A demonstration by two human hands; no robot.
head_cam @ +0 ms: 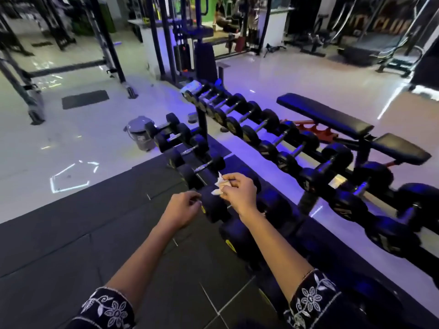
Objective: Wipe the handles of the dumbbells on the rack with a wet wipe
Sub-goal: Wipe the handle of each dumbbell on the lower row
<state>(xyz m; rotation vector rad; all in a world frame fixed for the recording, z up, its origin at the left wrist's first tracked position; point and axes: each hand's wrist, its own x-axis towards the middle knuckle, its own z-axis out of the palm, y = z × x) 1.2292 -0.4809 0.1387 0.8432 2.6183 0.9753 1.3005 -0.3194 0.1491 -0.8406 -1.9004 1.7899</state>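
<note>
A two-tier dumbbell rack (202, 119) runs from the lower right toward the middle, loaded with black dumbbells with metal handles. My right hand (240, 191) pinches a crumpled white wet wipe (221, 185) above a lower-tier dumbbell (213, 207); that dumbbell's handle is hidden under the hand. Just left of the same dumbbell's near head hangs my left hand (184, 207), fingers loosely curled and holding nothing. A chrome handle (204, 166) shows on the dumbbell just beyond the wipe. The upper tier (268, 136) carries several more dumbbells.
A black padded bench (325, 117) stands right behind the rack. A grey bin (139, 136) sits on the white floor at the rack's far left end. A white pack (190, 87) rests on the rack's far end. Dark rubber mats (95, 222) lie under me.
</note>
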